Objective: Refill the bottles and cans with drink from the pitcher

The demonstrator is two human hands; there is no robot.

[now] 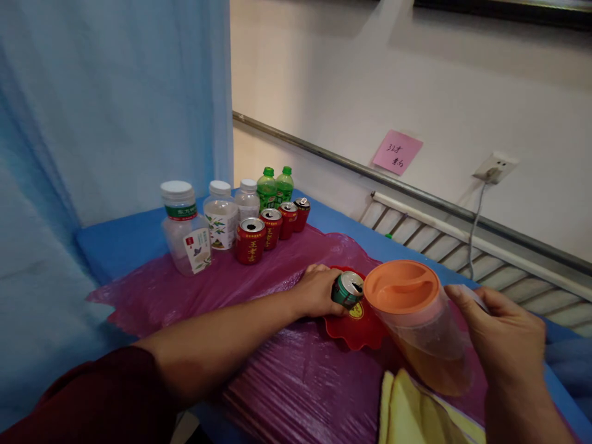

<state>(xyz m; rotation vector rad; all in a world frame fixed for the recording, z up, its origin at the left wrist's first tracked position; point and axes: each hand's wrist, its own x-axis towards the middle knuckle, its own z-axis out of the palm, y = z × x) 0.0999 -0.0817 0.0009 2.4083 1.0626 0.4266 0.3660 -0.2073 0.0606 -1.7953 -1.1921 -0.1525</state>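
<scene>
My left hand (319, 291) is wrapped round a green drink can (346, 293), which leans a little to the right over a red scalloped plate (356, 336). With my right hand (504, 327) I grip the handle of a clear plastic pitcher (420, 345) that has an orange lid (402, 287). The pitcher is tilted left, its lid edge close beside the can's top opening. Yellowish-brown liquid lies in its lower part. Whether any liquid is flowing cannot be made out.
Opened red cans (250, 242) stand in a row on purple plastic sheeting (296, 370). Behind them are white-capped bottles (185, 237) and green-capped bottles (267, 188). A folded yellow cloth (416, 410) lies in front. A radiator (430, 240) runs along the wall; a blue curtain (115, 111) hangs left.
</scene>
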